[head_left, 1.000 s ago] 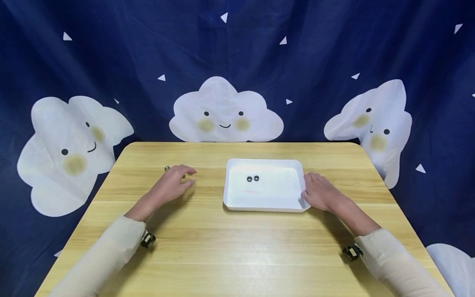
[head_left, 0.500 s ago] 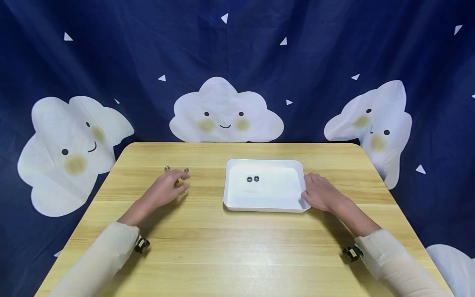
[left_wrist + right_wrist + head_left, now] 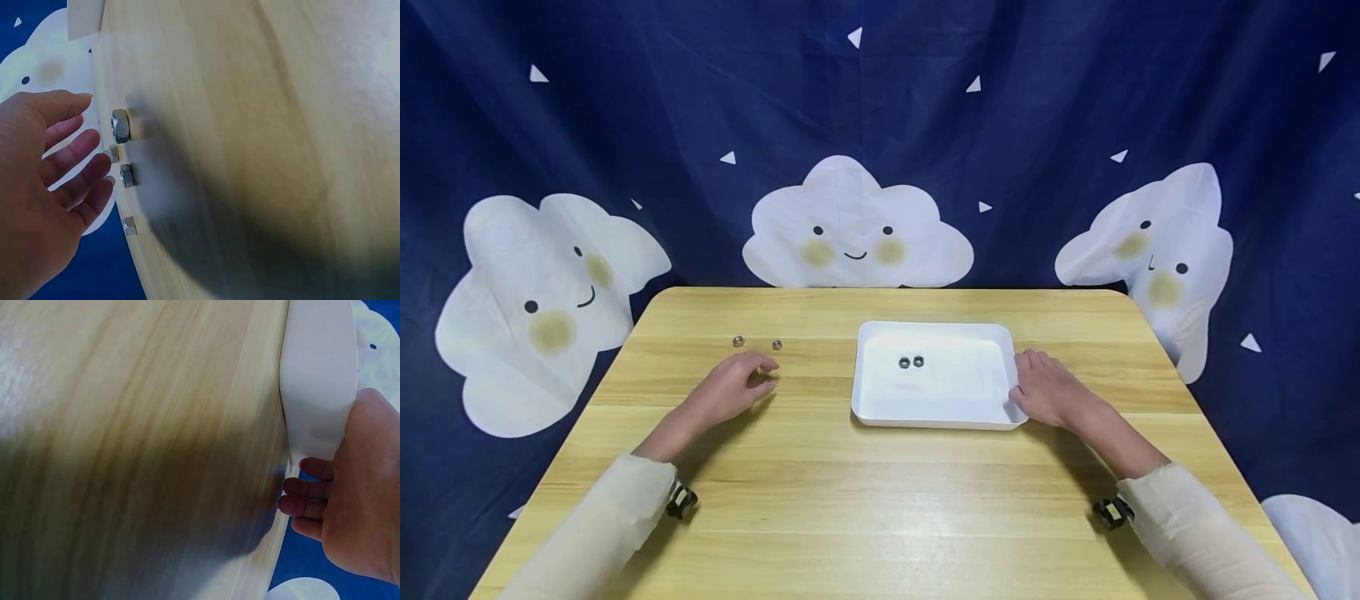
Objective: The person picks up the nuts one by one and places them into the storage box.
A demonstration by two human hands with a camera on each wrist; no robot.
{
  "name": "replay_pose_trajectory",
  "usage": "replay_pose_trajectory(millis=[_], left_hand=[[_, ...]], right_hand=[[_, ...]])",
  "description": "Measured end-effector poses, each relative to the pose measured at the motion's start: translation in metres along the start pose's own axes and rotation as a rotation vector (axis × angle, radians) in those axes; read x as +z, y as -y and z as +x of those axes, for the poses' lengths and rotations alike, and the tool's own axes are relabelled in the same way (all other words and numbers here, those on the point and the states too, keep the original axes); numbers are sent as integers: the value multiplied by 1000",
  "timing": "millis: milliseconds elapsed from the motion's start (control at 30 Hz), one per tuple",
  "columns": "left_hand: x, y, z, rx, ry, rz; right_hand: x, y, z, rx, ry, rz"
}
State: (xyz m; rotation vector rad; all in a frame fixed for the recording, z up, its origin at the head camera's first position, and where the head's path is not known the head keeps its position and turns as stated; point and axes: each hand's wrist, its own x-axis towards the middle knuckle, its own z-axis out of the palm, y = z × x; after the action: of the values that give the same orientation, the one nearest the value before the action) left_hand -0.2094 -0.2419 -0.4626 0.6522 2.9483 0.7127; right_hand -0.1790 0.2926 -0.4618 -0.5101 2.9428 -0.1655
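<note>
My left hand [image 3: 730, 390] hovers over the table's left part, fingers loosely bent, thumb and index apart, nothing between them. Beyond it, two metal hex nuts [image 3: 738, 342] lie on the wood. The left wrist view shows several nuts near the fingertips, the biggest a hex nut [image 3: 120, 125] close to the thumb and index side; from the head, the hand hides some of them. At the right end of a shallow white tray [image 3: 955, 392], my right hand [image 3: 1048, 388] grips the rim, thumb over the edge. Inside the tray two dark-looking nuts [image 3: 904, 362] sit side by side.
The light wooden table [image 3: 880, 508] ends at a rounded far edge. Behind it hangs a dark blue curtain [image 3: 1015, 117] printed with white clouds. A small black device [image 3: 682, 502] is worn at the left wrist, another [image 3: 1112, 512] at the right.
My left hand has drawn back to the left and toward me, uncovering a second nut on the table. The right hand and the tray have stayed put.
</note>
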Motion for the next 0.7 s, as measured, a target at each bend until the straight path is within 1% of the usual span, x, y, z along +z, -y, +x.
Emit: replay_pose_trajectory(millis=[233, 400, 533, 700], left_hand=[[2, 3, -4, -13, 20, -11], [3, 7, -7, -5, 41, -18], [4, 10, -7, 4, 55, -28], [5, 13, -7, 14, 56, -32]], right_hand=[[0, 1, 0, -7, -23, -3], [-1, 1, -1, -8, -30, -1], [-1, 1, 0, -6, -18, -4], [1, 0, 0, -12, -23, -2]])
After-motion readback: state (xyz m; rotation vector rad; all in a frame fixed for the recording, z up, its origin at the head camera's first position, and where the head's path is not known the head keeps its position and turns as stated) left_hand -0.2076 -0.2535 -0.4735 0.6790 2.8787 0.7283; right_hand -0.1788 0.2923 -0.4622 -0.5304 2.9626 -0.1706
